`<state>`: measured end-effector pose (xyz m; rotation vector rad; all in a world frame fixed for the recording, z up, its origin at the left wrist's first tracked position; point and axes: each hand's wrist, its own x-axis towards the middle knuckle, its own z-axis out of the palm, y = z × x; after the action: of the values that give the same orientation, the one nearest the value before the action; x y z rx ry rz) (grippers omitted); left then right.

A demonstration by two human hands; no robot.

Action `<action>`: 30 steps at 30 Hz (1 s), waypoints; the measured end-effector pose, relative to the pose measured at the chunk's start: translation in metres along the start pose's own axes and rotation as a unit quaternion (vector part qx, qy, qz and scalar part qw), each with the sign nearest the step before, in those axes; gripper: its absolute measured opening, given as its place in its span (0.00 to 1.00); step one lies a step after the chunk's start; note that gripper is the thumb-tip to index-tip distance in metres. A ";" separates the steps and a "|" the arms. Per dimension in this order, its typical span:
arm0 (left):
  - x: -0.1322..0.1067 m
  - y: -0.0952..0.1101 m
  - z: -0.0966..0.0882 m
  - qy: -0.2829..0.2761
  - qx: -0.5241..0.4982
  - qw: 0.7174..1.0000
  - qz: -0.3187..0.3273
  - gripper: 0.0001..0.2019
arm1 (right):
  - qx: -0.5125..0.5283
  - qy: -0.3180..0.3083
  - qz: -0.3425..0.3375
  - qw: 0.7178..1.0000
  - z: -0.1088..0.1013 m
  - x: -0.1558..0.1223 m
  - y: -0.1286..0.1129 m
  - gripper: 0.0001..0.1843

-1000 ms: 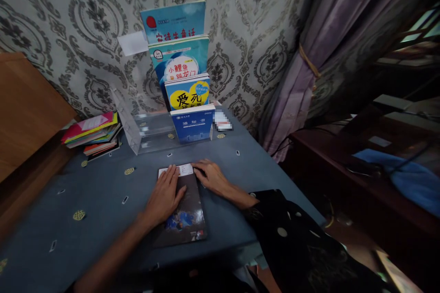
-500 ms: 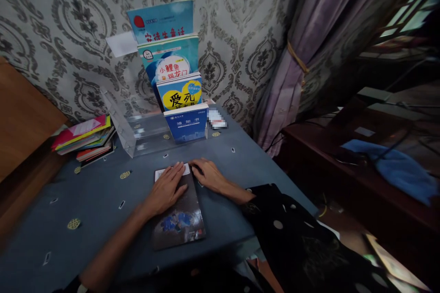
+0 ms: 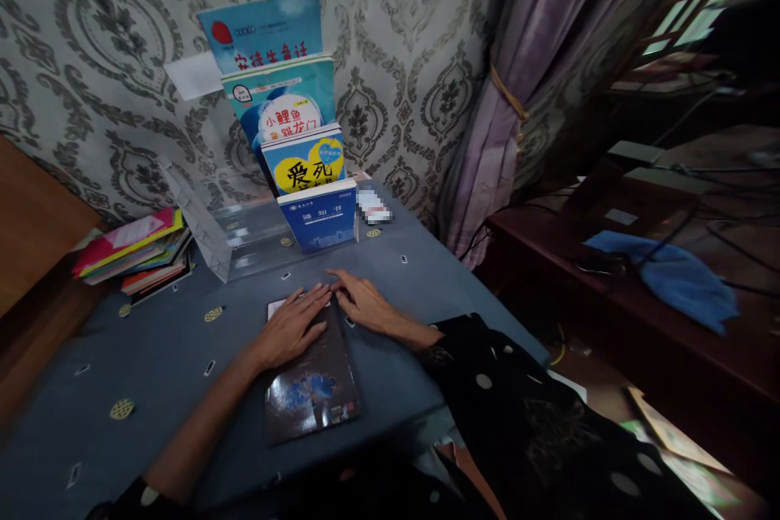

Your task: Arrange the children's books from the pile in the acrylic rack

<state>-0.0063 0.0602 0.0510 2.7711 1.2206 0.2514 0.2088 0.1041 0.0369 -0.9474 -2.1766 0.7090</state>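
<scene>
A dark-covered book point(image 3: 314, 398) with a blue picture lies on the table near its front edge. My left hand point(image 3: 292, 329) rests flat on its upper part, fingers stretched out. My right hand point(image 3: 366, 305) is at the book's top right corner, its fingers apart and the fingertips close to those of the left. Beyond the hands, a clear stepped rack point(image 3: 213, 240) holds several upright books, with a blue book point(image 3: 320, 219) in the front row and a teal book point(image 3: 286, 101) further back.
A stack of books point(image 3: 137, 248) sits at the table's left, beside a brown wooden panel point(image 3: 42, 227). A patterned wall stands behind the rack. To the right are a tied purple curtain point(image 3: 481, 138) and a dark red desk point(image 3: 566, 276) with a blue cloth point(image 3: 676, 280) on it.
The view has shifted slightly, so most things sit a little further left. My right fingers have stretched out further past the book's top corner. My left hand stays on the book.
</scene>
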 end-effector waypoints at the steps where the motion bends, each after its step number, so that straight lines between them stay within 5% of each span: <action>1: 0.000 0.000 0.000 0.004 -0.001 1.000 0.000 0.26 | 0.002 -0.001 0.001 1.000 0.000 0.000 0.000 0.27; 12: 0.001 0.003 -0.001 0.039 0.001 0.999 0.015 0.21 | 0.008 0.035 -0.002 0.999 -0.001 0.002 0.000 0.23; 18: 0.000 0.005 -0.002 0.050 0.001 0.998 0.029 0.19 | -0.008 -0.006 -0.060 0.998 0.002 0.001 0.001 0.22; 30: -0.004 0.013 -0.003 0.059 -0.012 0.997 0.041 0.18 | -0.009 -0.015 -0.053 0.998 0.004 0.004 0.006 0.18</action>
<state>-0.0002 0.0487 0.0555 2.8249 1.1220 0.4410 0.2064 0.1102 0.0314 -0.8275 -2.2453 0.6570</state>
